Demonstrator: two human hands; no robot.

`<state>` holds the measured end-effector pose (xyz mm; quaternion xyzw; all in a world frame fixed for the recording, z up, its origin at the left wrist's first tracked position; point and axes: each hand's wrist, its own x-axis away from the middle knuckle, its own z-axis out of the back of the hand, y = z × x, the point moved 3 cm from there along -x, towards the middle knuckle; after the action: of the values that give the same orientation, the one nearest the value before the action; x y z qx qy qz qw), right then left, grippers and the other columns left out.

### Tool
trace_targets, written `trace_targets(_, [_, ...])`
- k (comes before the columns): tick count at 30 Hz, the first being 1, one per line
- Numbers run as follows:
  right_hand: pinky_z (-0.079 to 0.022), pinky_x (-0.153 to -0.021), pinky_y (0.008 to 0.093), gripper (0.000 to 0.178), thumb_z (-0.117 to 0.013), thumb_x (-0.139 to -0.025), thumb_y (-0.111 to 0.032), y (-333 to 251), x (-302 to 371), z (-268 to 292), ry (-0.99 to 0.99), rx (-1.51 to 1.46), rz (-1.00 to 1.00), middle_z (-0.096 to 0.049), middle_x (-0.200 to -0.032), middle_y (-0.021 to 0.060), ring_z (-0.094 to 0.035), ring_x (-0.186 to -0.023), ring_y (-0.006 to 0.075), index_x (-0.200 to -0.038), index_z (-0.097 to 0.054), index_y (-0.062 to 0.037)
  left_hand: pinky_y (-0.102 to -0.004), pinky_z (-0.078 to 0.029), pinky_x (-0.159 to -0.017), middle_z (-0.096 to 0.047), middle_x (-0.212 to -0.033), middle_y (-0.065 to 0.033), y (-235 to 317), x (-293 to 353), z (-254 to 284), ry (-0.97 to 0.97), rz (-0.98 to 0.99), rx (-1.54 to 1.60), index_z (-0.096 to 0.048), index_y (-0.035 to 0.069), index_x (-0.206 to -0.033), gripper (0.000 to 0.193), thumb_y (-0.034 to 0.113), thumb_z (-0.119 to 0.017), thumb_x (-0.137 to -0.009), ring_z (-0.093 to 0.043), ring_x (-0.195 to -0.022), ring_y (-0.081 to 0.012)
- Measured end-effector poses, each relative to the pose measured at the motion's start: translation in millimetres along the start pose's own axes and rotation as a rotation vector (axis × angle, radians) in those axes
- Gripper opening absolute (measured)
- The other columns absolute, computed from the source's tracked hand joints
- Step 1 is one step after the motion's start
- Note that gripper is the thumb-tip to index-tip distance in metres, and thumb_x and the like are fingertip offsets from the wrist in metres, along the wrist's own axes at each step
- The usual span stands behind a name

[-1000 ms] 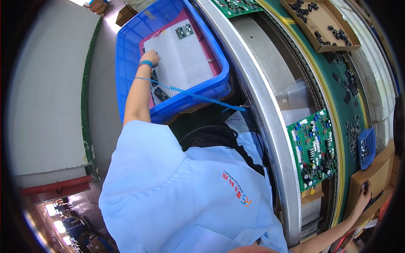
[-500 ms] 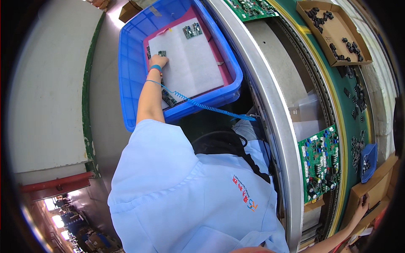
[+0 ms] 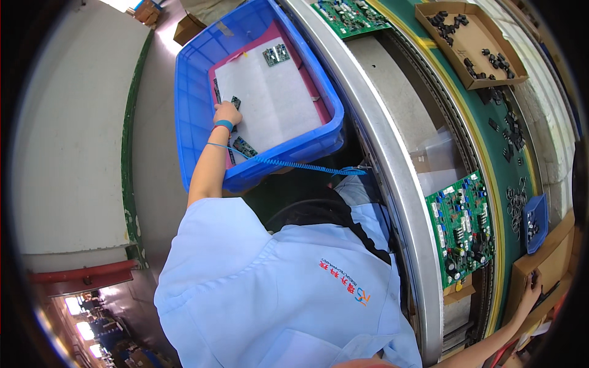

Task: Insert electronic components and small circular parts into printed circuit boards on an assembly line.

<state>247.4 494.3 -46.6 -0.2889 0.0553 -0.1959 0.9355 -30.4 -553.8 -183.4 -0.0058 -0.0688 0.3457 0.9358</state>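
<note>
A green conveyor surface [image 3: 491, 159] curves past a blue crate [image 3: 196, 110]. The left hand [image 3: 226, 114] rests on a small circuit board [image 3: 235, 102] inside, fingers seemingly pinching it. The right hand [image 3: 529, 293] reaches a cardboard box [image 3: 552, 257]; its grip is unclear.

The left hand's [image 3: 227, 113] fingers hide whatever they grip inside the crate [image 3: 195, 92], the right hand [image 3: 529, 294] blurs at the rim, and the tray's [image 3: 469, 46] parts are too small to tell.

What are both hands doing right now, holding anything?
Left hand: in the blue bin, fingers on a small circuit board; grip unclear.
Right hand: at a cardboard box, grip unclear.
</note>
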Motion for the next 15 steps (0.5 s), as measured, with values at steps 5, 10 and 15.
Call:
trace_targets(5, [-0.044, -0.096, 0.0324, 0.034, -0.057, -0.100, -0.019, -23, -1, -9, 0.014, 0.009, 0.026, -0.066, -0.115, 0.0134, -0.060, -0.106, 0.0224, -0.126, -0.059, 0.0018, -0.0446, -0.055, -0.089, -0.051, -0.122, -0.0317, -5, 13, 48, 0.295, -0.094, 0.219, -0.052, -0.009, -0.119, 0.059, 0.021, -0.074, -0.072, -0.065, -0.098, -0.0466])
trace_targets(10, [-0.047, -0.090, 0.0301, 0.034, -0.060, -0.100, -0.022, -23, 8, -4, 0.003, -0.001, -0.029, -0.065, -0.110, 0.0098, -0.060, -0.098, 0.0175, -0.127, -0.059, -0.0012, -0.0270, -0.047, -0.067, -0.061, -0.084, -0.0012, 78, 78, 139, -0.010, -0.467, 1.170, -0.059, 0.000, -0.107, 0.038, 0.019, -0.075, -0.079, -0.059, -0.076, -0.0107])
trace_targets(15, [-0.049, -0.090, 0.0292, 0.035, -0.060, -0.100, -0.021, -101, 44, 1, 0.513, 0.371, 0.101, -0.067, -0.111, 0.0099, -0.064, -0.101, 0.0173, -0.130, -0.060, -0.0033, -0.0222, -0.041, -0.062, -0.056, -0.086, 0.0025, 217, 226, 218, -0.359, -0.998, 1.140, -0.057, 0.003, -0.111, 0.034, 0.015, -0.073, -0.084, -0.051, -0.072, -0.0046])
